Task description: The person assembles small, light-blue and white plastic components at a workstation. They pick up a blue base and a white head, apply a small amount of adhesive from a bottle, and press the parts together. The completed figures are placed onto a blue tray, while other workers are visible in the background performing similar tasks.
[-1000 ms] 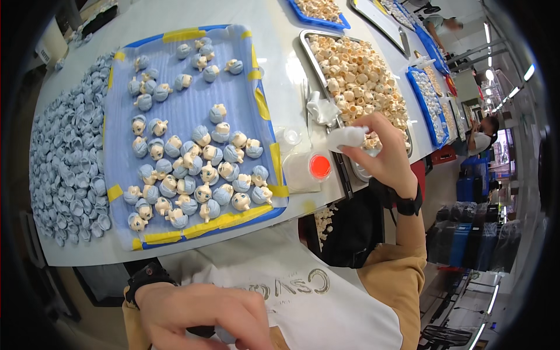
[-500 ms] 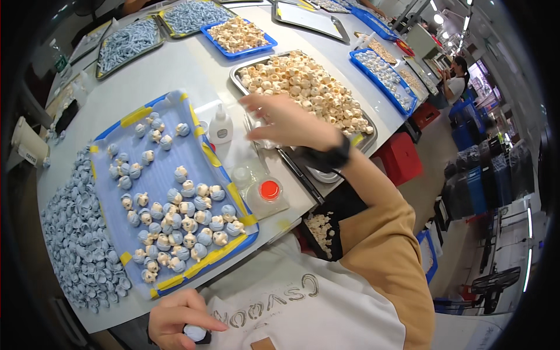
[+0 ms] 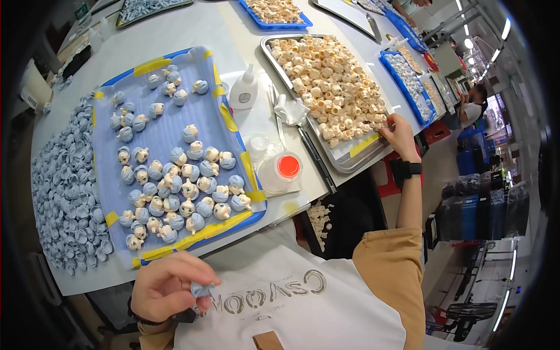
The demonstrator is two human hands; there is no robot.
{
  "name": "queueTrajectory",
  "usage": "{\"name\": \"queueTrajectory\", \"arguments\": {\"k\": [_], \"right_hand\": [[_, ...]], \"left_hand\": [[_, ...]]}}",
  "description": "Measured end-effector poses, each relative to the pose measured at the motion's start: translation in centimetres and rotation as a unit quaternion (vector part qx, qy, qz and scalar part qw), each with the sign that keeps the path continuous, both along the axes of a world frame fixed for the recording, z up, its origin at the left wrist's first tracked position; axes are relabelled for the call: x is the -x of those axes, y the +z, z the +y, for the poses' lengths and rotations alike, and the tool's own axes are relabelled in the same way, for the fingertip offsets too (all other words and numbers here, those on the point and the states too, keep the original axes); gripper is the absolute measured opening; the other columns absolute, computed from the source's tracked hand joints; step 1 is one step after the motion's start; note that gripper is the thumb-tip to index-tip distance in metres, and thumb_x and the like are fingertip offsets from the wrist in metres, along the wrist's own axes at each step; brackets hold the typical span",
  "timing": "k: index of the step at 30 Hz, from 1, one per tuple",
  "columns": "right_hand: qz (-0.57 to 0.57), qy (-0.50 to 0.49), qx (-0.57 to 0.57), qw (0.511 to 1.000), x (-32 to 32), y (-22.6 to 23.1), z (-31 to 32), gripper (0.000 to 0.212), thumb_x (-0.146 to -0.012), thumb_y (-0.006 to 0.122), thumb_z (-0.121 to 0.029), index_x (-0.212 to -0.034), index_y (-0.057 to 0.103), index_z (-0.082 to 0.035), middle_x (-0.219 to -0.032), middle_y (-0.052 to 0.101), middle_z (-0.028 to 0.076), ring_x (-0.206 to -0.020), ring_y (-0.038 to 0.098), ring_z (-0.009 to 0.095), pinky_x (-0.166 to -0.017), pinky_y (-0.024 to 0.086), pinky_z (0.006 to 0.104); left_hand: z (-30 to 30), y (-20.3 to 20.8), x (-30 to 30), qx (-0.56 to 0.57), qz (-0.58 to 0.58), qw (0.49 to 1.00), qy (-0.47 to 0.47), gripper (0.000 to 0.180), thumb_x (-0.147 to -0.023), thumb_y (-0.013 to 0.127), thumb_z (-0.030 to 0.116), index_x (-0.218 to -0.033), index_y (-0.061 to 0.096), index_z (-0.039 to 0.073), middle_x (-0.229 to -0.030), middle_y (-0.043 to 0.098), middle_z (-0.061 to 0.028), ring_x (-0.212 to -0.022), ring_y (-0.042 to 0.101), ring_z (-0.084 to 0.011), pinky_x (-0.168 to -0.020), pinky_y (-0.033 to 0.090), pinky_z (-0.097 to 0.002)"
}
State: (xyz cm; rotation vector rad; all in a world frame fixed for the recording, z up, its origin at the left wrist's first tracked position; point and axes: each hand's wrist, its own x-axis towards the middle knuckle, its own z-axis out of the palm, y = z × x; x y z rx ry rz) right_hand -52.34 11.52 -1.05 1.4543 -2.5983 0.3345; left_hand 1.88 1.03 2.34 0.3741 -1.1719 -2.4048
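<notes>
My left hand, low in front of my apron, pinches a small light blue shell-shaped hair piece. At the right edge of a metal tray, my right hand has its fingers curled together against the heap of hollow cream doll-head pieces. What its fingertips hold, if anything, I cannot make out. A blue-lined tray with yellow tape carries several small doll heads in cream and blue. To its left, a big pile of loose light blue hair shells lies on the table.
Between the trays stand a white squeeze bottle, a round clear container with an orange-red centre, tweezers, a crumpled white tissue and a black pen-like tool. A blue tray of cream parts sits farther back.
My right hand has moved from above the tools, rightward to the edge of the cream pieces. My left hand has turned and risen slightly, its blue piece still held. The view has shifted.
</notes>
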Motion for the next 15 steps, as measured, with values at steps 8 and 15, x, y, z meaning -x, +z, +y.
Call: {"name": "queueTrajectory", "arguments": {"k": [8,15], "right_hand": [[-0.068,0.023,0.120,0.990,-0.3,-2.2,1.5,0.025,-0.074,0.065,-0.008,-0.096,0.056,-0.001,-0.072,0.062,0.009,-0.060,0.059,0.018,-0.056,0.047,0.0295],[0.103,-0.026,0.189,0.976,-1.7,-0.9,2.6,0.020,-0.079,0.063,-0.007,-0.098,0.062,-0.001,-0.082,0.062,0.011,-0.066,0.060,0.017,-0.060,0.047,0.0286]], "left_hand": [[-0.1,-0.8,1.4,-0.006,-0.025,0.999,0.025,0.023,-0.080,0.053,-0.001,-0.103,0.053,-0.007,-0.103,0.054,-0.0225,-0.077,0.060,-0.0198,-0.065,0.053,-0.0305],[-0.5,-0.1,2.6,0.101,-0.054,0.991,-0.071,0.027,-0.081,0.049,-0.005,-0.106,0.057,-0.007,-0.106,0.051,-0.0159,-0.087,0.056,-0.0174,-0.072,0.051,-0.0276]]}}
